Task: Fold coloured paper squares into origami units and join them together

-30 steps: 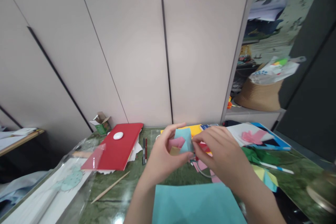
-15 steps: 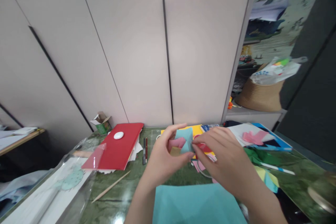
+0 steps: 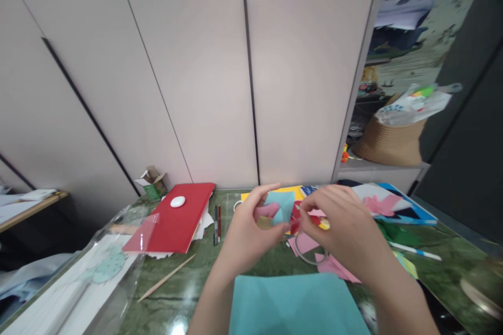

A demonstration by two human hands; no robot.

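Note:
My left hand (image 3: 248, 227) is closed around a small piece of folded light-blue paper (image 3: 283, 206). A pink paper piece (image 3: 268, 210) shows in front of the blue one, inside the curl of the fingers, with a bit of tan below it. Just to the right, my right hand (image 3: 337, 220) has thumb and fingers pinched together, apart from the blue paper; what is between the tips is too small to make out. Beneath the hands lies a larger teal paper sheet (image 3: 294, 303) at the near edge.
Behind the hands are yellow paper (image 3: 251, 196), pink scraps (image 3: 340, 268) and a ring-shaped object (image 3: 304, 257). A red folder (image 3: 176, 225) with a white disc (image 3: 177, 201), pens (image 3: 217, 225) and a pointed wooden stick (image 3: 167, 277) lie left. A white-and-blue pen (image 3: 416, 251) lies right.
My right hand has moved right, away from the blue paper, uncovering more of the pink scraps and the ring. My left hand still holds the paper, shifted slightly right.

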